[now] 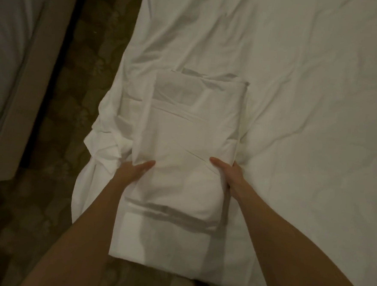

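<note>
A folded white sheet forms a thick rectangular stack near the bed's left corner. My left hand grips its left edge, thumb on top and fingers hidden under the fabric. My right hand grips the right edge the same way, thumb lying across the top. The stack's near end hangs over the bed edge toward me. Under it lies the wrinkled white bed sheet that covers the mattress.
A strip of dark patterned carpet runs along the bed's left side. Beyond it stands a second bed with white bedding and a beige base. The bed sheet bunches in loose folds at the corner.
</note>
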A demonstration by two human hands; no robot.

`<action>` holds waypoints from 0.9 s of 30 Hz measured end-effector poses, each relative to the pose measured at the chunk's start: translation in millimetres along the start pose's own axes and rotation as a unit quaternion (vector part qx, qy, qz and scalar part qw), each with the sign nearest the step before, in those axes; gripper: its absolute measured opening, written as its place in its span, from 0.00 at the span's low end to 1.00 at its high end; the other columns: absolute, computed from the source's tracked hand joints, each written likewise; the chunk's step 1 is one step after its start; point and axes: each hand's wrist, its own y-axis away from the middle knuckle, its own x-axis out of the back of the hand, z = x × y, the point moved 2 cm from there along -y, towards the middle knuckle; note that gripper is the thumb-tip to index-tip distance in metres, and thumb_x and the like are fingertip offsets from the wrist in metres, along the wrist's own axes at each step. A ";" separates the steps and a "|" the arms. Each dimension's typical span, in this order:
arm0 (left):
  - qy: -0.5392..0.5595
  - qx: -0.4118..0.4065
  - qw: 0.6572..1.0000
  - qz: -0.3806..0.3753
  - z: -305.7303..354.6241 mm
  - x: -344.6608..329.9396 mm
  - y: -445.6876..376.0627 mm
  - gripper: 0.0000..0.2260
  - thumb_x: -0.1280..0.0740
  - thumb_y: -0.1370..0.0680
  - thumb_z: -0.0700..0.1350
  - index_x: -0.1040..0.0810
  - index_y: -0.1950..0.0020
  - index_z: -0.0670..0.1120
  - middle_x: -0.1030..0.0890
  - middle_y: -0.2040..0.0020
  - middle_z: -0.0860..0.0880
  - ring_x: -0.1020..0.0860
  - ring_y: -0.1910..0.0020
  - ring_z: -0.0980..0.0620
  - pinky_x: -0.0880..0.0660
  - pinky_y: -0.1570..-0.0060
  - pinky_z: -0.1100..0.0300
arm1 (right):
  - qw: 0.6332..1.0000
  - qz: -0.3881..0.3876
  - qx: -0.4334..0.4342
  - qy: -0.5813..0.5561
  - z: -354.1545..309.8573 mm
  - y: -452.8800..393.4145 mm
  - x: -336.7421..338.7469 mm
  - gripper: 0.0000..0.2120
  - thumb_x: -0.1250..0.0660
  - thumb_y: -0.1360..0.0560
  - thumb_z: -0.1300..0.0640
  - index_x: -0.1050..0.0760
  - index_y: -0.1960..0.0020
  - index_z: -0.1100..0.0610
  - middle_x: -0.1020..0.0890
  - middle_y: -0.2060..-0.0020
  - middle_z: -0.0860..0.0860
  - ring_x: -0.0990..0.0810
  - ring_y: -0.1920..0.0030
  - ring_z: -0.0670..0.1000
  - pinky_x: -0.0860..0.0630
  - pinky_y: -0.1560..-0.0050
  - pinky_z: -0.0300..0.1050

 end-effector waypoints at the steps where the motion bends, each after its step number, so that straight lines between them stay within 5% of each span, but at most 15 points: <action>1: 0.010 -0.006 1.000 -0.013 2.0 1.7 4.2 0.39 0.25 0.33 0.62 0.31 0.29 0.42 0.25 0.33 0.43 0.26 0.36 0.41 0.30 0.34 0.47 | 1.000 -0.004 -0.002 -0.013 -0.1 2.7 0.0 0.31 0.23 0.33 0.56 0.27 0.34 0.62 0.19 0.43 0.57 0.19 0.46 0.56 0.23 0.44 0.49; 4: 0.021 -0.003 0.998 -0.051 -1.0 5.5 14.2 0.37 0.26 0.29 0.55 0.34 0.28 0.38 0.27 0.32 0.42 0.27 0.36 0.41 0.29 0.38 0.53 | 1.000 -0.018 0.010 -0.019 -3.6 16.2 3.4 0.28 0.24 0.31 0.56 0.27 0.35 0.62 0.19 0.44 0.57 0.19 0.48 0.56 0.23 0.48 0.48; 9: 0.035 0.028 0.988 -0.144 -19.5 -12.6 40.9 0.48 0.20 0.44 0.61 0.29 0.32 0.38 0.22 0.38 0.42 0.22 0.43 0.44 0.24 0.43 0.52 | 0.997 -0.017 0.056 0.054 -3.2 42.0 33.5 0.27 0.25 0.30 0.53 0.27 0.34 0.60 0.19 0.43 0.56 0.20 0.45 0.56 0.25 0.39 0.52; 12: 0.033 0.048 0.981 -0.186 -52.0 -38.4 44.6 0.56 0.20 0.55 0.66 0.27 0.33 0.40 0.20 0.40 0.44 0.20 0.45 0.45 0.23 0.43 0.51 | 0.996 -0.007 0.046 0.073 18.6 58.9 59.3 0.26 0.26 0.29 0.53 0.27 0.35 0.61 0.19 0.45 0.57 0.19 0.47 0.56 0.24 0.43 0.52; 15: 0.043 0.038 0.986 -0.159 -63.9 -48.8 53.8 0.45 0.21 0.43 0.62 0.26 0.33 0.40 0.20 0.40 0.44 0.21 0.43 0.45 0.24 0.43 0.52 | 0.997 0.011 0.025 0.071 46.9 71.8 67.1 0.28 0.25 0.30 0.53 0.27 0.34 0.62 0.18 0.45 0.57 0.19 0.47 0.57 0.23 0.45 0.50; 19: 0.043 -0.076 0.995 -0.049 -49.1 -45.1 38.7 0.49 0.27 0.49 0.68 0.26 0.33 0.43 0.20 0.40 0.46 0.22 0.40 0.46 0.27 0.37 0.50 | 0.996 -0.010 -0.017 0.085 45.0 60.0 71.4 0.28 0.24 0.33 0.48 0.25 0.37 0.61 0.16 0.49 0.56 0.17 0.51 0.56 0.21 0.50 0.48; 22: 0.078 -0.074 0.993 -0.047 -34.3 -48.3 34.2 0.42 0.23 0.44 0.62 0.24 0.35 0.42 0.19 0.42 0.45 0.21 0.43 0.46 0.27 0.38 0.50 | 0.990 -0.077 -0.047 0.105 21.4 45.2 75.8 0.35 0.23 0.39 0.39 0.23 0.40 0.59 0.15 0.55 0.53 0.16 0.57 0.53 0.20 0.56 0.45; 27: 0.076 -0.073 0.994 0.005 -35.5 -71.3 43.0 0.25 0.26 0.28 0.47 0.25 0.34 0.37 0.21 0.40 0.40 0.23 0.42 0.43 0.28 0.39 0.52 | 0.992 0.007 0.093 0.089 35.2 13.1 74.2 0.49 0.21 0.46 0.39 0.31 0.30 0.58 0.24 0.36 0.55 0.25 0.36 0.56 0.30 0.33 0.54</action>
